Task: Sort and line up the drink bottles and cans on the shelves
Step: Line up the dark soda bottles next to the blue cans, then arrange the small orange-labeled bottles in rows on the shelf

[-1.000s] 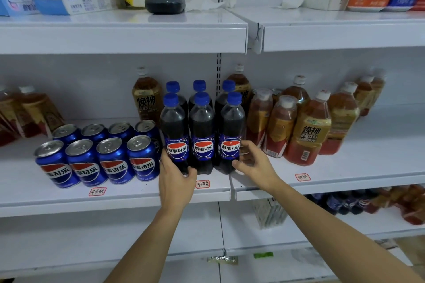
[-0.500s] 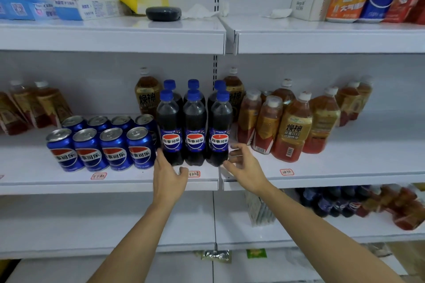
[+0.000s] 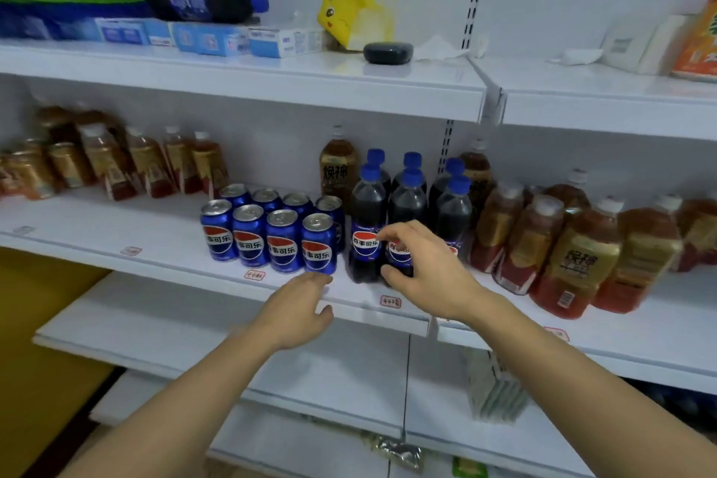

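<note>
Squaring the colas [image 3: 366, 229], the right hand [image 3: 430, 268] seems to pinch the middle one (blurred). The left hand [image 3: 297, 308] hangs loose by the cans [image 3: 271, 241], which want nudging next.

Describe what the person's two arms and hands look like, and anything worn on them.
Both forearms are bare as far as the picture shows: no sleeves, gloves, watch, bracelet or rings can be seen. The left hand and the right hand are uncovered, with short, unpainted nails where they show. The arms are slim and enter from the bottom edge of the head view. No marks or tattoos show; the picture is slightly blurred.
</note>
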### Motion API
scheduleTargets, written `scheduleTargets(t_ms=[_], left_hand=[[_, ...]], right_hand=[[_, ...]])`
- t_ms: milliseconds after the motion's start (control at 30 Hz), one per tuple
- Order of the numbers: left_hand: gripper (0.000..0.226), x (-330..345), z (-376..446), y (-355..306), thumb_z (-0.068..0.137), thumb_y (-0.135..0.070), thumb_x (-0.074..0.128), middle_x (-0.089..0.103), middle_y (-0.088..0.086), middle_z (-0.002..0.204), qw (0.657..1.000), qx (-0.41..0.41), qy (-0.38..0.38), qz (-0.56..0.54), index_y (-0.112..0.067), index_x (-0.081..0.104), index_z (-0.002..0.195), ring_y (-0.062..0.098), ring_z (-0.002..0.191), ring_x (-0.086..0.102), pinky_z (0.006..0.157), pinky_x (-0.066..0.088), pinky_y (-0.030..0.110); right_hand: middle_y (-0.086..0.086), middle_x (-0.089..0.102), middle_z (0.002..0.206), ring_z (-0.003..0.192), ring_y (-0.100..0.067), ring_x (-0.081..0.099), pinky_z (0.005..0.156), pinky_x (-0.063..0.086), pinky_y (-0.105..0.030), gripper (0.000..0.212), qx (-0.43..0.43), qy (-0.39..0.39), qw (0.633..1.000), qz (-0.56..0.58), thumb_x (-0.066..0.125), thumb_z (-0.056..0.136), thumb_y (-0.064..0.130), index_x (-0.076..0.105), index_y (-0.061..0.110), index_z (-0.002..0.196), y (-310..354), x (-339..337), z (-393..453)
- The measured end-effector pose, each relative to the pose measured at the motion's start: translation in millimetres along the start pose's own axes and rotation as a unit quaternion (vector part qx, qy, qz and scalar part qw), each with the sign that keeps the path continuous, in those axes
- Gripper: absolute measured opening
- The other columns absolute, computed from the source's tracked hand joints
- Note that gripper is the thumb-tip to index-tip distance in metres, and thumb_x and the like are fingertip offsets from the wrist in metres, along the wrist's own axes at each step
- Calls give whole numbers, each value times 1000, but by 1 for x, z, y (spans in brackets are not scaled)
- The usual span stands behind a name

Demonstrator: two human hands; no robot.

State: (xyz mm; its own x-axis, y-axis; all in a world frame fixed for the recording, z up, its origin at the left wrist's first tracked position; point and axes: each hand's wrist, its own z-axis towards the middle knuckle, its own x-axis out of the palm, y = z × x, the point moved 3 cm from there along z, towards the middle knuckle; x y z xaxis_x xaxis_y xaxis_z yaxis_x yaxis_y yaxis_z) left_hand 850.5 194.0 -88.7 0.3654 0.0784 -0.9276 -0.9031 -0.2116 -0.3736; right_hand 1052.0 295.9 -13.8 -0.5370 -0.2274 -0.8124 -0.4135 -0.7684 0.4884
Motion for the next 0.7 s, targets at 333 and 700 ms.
scheduleTargets(t_ms=[333,700], left_hand=[[52,-81,-29,159,96,-35,56,54,-3,144,997,-15,-45,64,-26,47,146,19,129,52,105,48,42],[48,-178,-22,368,99,-34,55,55,-4,145,994,-67,-63,61,-23,52,145,17,128,54,105,47,38]], right_hand=[[8,54,128,110,-8,56,97,51,-33,42,-102,19,995,-8,67,94,29,53,29,134,121,81,138],[-1,67,105,91,-19,64,82,54,-39,37,-92,38,995,15,69,90,24,59,23,126,231,216,322]])
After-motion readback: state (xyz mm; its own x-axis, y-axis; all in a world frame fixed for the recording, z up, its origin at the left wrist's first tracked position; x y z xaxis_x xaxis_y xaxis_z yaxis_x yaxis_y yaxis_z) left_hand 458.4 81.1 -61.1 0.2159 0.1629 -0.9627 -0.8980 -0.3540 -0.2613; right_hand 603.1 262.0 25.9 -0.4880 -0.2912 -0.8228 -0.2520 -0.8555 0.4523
